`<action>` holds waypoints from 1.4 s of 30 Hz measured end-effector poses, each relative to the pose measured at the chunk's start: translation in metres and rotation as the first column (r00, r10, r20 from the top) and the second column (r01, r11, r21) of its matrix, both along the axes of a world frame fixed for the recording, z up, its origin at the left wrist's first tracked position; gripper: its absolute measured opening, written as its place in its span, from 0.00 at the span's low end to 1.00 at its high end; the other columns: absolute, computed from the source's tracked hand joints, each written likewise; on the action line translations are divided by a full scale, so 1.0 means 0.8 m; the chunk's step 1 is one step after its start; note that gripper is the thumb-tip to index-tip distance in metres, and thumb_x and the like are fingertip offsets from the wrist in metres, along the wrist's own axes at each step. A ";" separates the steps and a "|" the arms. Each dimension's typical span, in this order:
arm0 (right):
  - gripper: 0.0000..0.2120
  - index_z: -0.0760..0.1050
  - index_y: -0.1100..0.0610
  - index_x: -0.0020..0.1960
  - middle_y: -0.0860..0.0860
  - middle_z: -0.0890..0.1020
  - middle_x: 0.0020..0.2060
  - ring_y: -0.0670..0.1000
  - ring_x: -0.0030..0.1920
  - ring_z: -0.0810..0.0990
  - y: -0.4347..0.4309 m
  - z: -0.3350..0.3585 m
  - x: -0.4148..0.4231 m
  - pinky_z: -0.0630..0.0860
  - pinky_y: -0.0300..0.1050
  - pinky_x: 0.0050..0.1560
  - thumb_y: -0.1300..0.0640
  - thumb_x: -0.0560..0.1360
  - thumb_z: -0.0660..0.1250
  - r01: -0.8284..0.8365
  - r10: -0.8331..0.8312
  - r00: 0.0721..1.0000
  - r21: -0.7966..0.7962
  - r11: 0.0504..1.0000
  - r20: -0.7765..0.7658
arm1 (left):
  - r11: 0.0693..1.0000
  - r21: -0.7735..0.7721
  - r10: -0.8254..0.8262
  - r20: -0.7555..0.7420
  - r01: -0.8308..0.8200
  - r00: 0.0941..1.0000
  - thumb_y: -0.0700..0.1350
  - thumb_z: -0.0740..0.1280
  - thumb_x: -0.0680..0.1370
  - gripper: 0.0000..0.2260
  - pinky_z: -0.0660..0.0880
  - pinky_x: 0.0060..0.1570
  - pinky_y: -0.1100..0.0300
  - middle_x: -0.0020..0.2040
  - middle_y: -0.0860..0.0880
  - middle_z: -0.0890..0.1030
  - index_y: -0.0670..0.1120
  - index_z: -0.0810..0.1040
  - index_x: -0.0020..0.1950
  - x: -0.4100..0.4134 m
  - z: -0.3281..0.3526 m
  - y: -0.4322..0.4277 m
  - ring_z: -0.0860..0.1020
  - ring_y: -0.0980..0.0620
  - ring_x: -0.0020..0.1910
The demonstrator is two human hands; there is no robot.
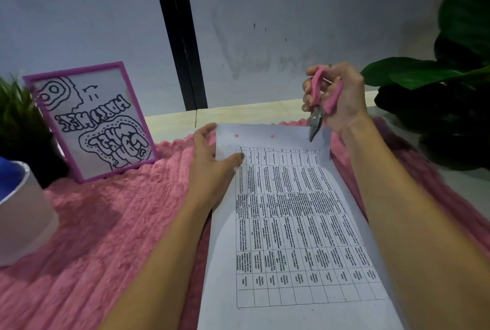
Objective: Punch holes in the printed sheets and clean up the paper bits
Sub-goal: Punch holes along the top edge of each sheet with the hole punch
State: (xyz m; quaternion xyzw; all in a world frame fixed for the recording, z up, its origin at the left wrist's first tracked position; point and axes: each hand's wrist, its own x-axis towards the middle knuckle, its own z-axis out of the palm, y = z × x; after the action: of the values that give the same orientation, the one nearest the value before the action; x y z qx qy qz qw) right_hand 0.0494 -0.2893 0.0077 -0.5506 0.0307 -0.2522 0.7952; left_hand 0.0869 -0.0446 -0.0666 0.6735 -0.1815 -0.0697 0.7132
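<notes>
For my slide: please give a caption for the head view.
Right hand holds pink hole punch at sheet edge; left hand steadies it.

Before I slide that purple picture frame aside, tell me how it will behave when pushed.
The purple picture frame stands leaning back on the fluffy pink blanket, so a push high up would probably tip it rather than slide it. The pile likely grips its bottom edge. It looks thin and probably light; its pane may be fragile.

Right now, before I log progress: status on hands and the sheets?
Left hand pinning printed sheets. Right hand squeezing pink hole punch at far edge. Two holes visible. Nothing blocking.
</notes>
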 end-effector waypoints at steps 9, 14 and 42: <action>0.09 0.74 0.60 0.44 0.54 0.76 0.33 0.53 0.29 0.75 0.022 0.009 0.013 0.75 0.45 0.33 0.55 0.77 0.61 0.091 -0.098 0.994 -0.140 0.986 -0.049 | 0.996 -0.080 -0.035 0.004 0.035 0.999 0.38 0.67 0.77 0.07 0.78 0.51 0.32 0.49 0.40 0.85 0.43 0.84 0.52 0.001 -0.003 -0.001 0.83 0.35 0.48; 0.07 0.72 0.59 0.44 0.53 0.75 0.32 0.51 0.27 0.72 0.018 0.016 0.012 0.70 0.44 0.30 0.54 0.75 0.62 0.051 -0.094 0.983 -0.259 0.965 -0.159 | 0.997 -0.083 0.004 -0.028 -0.006 1.000 0.34 0.65 0.79 0.06 0.79 0.52 0.36 0.48 0.39 0.85 0.37 0.82 0.52 -0.002 -0.003 -0.004 0.84 0.37 0.48; 0.04 0.73 0.60 0.44 0.52 0.75 0.31 0.49 0.25 0.72 0.011 0.014 0.008 0.71 0.41 0.26 0.59 0.74 0.63 0.204 -0.218 0.971 -0.138 0.969 -0.099 | 0.670 0.737 -0.431 0.489 -0.094 0.758 0.49 0.72 0.74 0.07 0.78 0.49 0.46 0.30 0.56 0.74 0.46 0.81 0.42 0.008 0.071 -0.138 0.77 0.44 0.35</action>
State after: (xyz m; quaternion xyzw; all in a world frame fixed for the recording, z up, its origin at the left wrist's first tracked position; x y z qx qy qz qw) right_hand 0.0560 -0.2805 0.0190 -0.6069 0.1182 -0.3054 0.7242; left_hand 0.0934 -0.1550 -0.0101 0.8594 -0.4312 0.0230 0.2739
